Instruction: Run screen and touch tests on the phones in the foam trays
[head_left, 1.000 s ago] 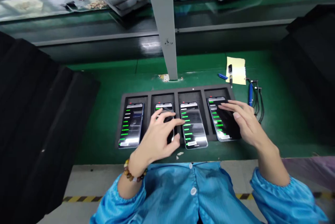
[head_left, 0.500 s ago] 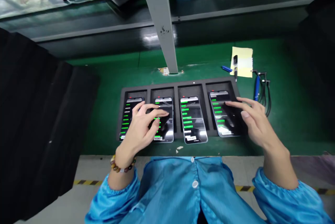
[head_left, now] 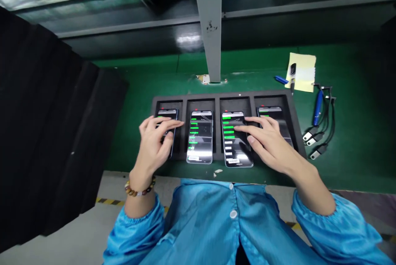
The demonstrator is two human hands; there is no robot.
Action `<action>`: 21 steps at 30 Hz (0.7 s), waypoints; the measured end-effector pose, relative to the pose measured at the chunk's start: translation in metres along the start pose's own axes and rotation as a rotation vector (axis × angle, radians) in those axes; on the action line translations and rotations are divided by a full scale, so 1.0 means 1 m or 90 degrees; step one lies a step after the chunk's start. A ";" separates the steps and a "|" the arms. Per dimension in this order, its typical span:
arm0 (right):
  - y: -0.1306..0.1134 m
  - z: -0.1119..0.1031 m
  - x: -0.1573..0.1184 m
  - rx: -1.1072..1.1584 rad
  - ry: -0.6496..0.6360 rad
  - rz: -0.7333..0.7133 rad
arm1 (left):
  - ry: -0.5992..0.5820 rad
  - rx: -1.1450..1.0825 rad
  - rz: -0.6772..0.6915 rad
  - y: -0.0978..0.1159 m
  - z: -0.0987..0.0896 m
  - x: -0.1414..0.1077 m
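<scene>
Several smartphones lie face up in a black foam tray (head_left: 239,95), their dark screens lit with green and white text lines. My left hand (head_left: 154,141) is open over the leftmost smartphone (head_left: 168,113), covering most of it; whether it touches the glass I cannot tell. Beside it the second smartphone (head_left: 200,137) is uncovered. My right hand (head_left: 267,141) is open, with its outstretched fingers at the screen of the third smartphone (head_left: 233,145). Its palm and fingers partly hide the rightmost smartphone (head_left: 272,111).
A yellow paper (head_left: 305,65) with a marker (head_left: 292,73) on it lies right of the tray. A blue pen (head_left: 317,108) and black cables with silver plugs (head_left: 314,154) are nearby. A grey post (head_left: 213,42) rises behind the tray. Black folded material (head_left: 55,133) stands at left.
My right hand has moved left from the rightmost smartphone to the third. My left hand has shifted left from the second smartphone to the leftmost. The view has turned slightly.
</scene>
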State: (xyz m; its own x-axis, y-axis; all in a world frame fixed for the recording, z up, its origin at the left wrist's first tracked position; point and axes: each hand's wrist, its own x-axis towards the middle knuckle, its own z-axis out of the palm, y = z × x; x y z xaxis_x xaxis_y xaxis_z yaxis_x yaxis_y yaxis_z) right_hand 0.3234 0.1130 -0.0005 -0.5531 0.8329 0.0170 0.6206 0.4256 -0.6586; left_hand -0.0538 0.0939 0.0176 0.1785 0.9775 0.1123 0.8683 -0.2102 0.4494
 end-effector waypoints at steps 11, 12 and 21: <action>0.019 -0.016 -0.006 -0.050 0.088 0.068 | 0.005 0.011 -0.098 -0.051 -0.014 -0.021; 0.023 -0.022 -0.015 -0.059 0.108 0.086 | 0.010 0.015 -0.096 -0.050 -0.013 -0.017; 0.046 -0.024 -0.089 -0.048 0.190 0.169 | -0.141 -0.059 0.086 0.005 0.002 -0.003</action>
State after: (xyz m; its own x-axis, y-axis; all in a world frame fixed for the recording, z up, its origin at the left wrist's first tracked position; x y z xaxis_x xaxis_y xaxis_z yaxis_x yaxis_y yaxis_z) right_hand 0.4147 0.0669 -0.0143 -0.1899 0.9786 0.0787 0.7650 0.1977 -0.6130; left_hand -0.0492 0.0902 0.0172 0.3956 0.9183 -0.0151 0.7853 -0.3297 0.5241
